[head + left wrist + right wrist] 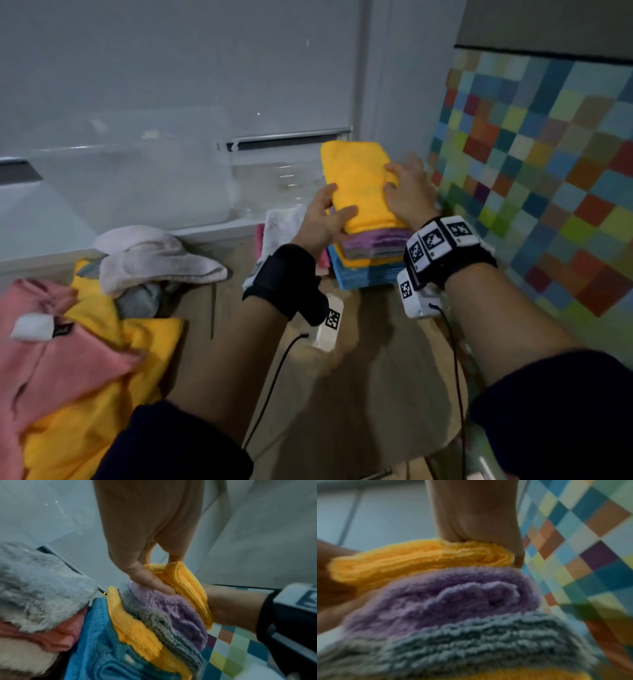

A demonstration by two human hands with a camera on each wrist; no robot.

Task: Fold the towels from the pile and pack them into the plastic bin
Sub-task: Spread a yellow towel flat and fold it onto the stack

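Yellow towel [359,181], folded, tops the stack [370,260]; left hand [323,219] and right hand [407,192] fingers pinch its sides.

You see a dim, cool-toned room. Your forearms throw soft shadows on the wooden table [370,394]. Wide-angle bending curves the head view's edges. The right wrist view is heavily blurred; the left wrist view is softer at its borders.

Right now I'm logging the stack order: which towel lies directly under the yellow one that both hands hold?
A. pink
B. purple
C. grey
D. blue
B: the purple towel sits right beneath the yellow towel on the stack, with grey below it.
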